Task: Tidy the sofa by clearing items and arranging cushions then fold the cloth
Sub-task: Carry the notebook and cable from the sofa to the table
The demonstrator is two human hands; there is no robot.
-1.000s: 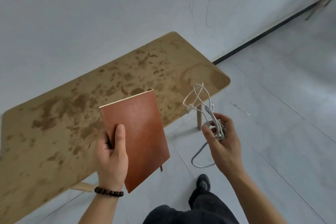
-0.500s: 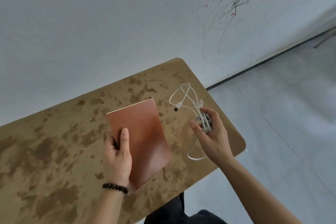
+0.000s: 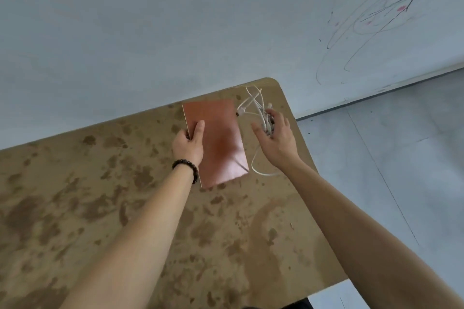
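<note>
Both arms have reached over the bench (image 3: 125, 208) to its far right corner. The left grip (image 3: 188, 145) pinches the brown notebook (image 3: 221, 143) by its edge, laid almost flat there. The right grip (image 3: 276, 138) is spread loose over the white cable (image 3: 263, 114) beside it. Both cleared items look nearly set down.

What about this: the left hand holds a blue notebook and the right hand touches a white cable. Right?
No. In the head view the notebook the left hand holds is reddish-brown, not blue; the right hand does touch the white cable.
</note>
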